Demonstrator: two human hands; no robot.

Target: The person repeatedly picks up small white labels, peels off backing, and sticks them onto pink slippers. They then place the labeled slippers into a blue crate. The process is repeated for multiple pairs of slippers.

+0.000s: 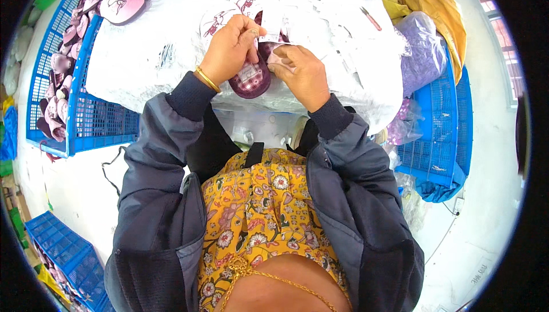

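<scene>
A maroon plaid slipper (250,87) lies on the plastic-covered table with its rounded end toward me. My left hand (231,46), a gold bangle at its wrist, is closed on the slipper's pinkish upper from the left. From the right, my right hand (302,73) pinches a pale pink part of the upper between thumb and fingers. A thin white strip spans between the two hands. Just beyond them lie pale pieces with dark red line drawings (220,21); my fingers partly hide how these join the slipper.
Pink slippers (123,6) lie at the table's far left, with more in a blue crate (103,120). A small pointed tool (372,19) lies at the far right. Beyond the table's right edge are a purple bag (422,52), yellow cloth (440,3) and another blue crate (432,112).
</scene>
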